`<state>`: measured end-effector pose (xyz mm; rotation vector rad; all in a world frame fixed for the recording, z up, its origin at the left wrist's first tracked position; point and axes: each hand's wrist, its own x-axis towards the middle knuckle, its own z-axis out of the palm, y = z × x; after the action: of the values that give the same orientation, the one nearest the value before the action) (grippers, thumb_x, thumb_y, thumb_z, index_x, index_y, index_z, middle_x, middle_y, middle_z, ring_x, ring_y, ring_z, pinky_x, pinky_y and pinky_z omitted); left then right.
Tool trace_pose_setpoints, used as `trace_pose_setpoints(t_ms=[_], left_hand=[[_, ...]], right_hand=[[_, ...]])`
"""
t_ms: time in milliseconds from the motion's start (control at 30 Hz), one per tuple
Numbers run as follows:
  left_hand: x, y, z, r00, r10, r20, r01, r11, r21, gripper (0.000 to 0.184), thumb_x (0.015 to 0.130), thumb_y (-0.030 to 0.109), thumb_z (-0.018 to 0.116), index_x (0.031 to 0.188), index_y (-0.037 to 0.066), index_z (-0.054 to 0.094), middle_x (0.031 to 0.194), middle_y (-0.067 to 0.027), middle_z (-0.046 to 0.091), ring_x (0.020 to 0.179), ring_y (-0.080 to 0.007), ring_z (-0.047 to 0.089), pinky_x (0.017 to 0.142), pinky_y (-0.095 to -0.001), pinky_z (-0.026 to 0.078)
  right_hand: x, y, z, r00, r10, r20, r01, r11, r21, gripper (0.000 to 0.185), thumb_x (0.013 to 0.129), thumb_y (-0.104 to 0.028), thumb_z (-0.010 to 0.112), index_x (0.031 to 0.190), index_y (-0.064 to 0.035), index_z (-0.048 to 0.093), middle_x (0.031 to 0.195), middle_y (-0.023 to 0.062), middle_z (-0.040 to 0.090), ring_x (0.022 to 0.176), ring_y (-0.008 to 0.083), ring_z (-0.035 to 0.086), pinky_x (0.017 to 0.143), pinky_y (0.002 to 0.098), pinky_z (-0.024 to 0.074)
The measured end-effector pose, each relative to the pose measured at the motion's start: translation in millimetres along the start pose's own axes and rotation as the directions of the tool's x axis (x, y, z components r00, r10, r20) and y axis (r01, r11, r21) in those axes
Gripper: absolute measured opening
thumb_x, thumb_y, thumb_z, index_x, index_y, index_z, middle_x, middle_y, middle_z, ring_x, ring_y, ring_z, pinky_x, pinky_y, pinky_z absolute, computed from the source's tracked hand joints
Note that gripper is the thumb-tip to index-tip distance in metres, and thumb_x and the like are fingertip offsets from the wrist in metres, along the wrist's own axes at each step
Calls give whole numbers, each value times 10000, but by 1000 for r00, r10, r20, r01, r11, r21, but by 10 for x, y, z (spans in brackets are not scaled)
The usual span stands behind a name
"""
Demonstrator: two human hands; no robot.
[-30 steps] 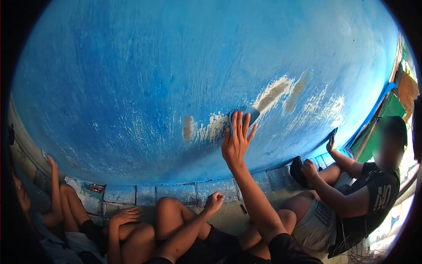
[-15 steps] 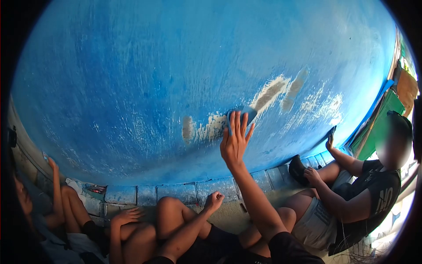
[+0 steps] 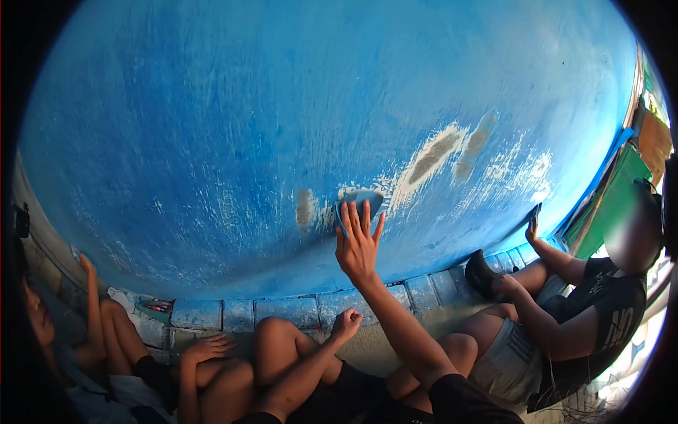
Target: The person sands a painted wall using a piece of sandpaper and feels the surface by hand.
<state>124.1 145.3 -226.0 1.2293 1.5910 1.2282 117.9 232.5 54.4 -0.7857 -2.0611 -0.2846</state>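
Note:
My right hand presses a bluish-grey sheet of sandpaper flat against the blue wall, with its fingers spread over the sheet. White scraped paint surrounds the sheet. A bare grey patch lies to its left, and a larger grey patch lies up to its right. Lower down, near my bent knee, my left hand is closed in a loose fist, with nothing visible in it. It is away from the wall.
On the right a person in a dark shirt sits with one hand on the wall. Another person's hand touches the wall at far left. Grey paving blocks run along the wall's foot. A green panel stands at right.
My right hand and the sandpaper have slid left and slightly down along the wall, uncovering more of the white scraped area. My left hand has barely moved.

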Motion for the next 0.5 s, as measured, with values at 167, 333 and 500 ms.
trace_pose_setpoints(t_ms=[167, 333, 500], left_hand=[[60, -112, 78, 1000, -26, -12, 26, 999, 22, 274, 869, 270, 664, 857, -1, 622, 713, -128, 642, 678, -250, 649, 630, -363, 489], [61, -98, 39, 999, -37, -8, 37, 999, -10, 275, 873, 273, 661, 859, 2, 622, 727, -128, 644, 687, -251, 648, 634, -364, 489], [29, -48, 23, 999, -39, 27, 39, 999, 4, 276, 883, 281, 654, 869, 8, 620, 725, -123, 636, 688, -255, 643, 638, -365, 487]], right_hand=[[304, -85, -182, 997, -11, -82, 10, 1000, -3, 467, 1008, -213, 435, 1456, -83, 429, 1522, 75, 401, 1463, 316, 249, 1166, 596, 50], [-232, -20, 117, 1000, 20, 19, -20, 1000, -3, 488, 998, -218, 458, 1467, -91, 415, 1521, 78, 399, 1470, 309, 225, 1168, 610, 33], [264, -132, -127, 996, 35, -77, -36, 999, -12, 501, 984, -212, 502, 1472, -137, 418, 1538, 28, 380, 1465, 267, 253, 1171, 597, 64]])
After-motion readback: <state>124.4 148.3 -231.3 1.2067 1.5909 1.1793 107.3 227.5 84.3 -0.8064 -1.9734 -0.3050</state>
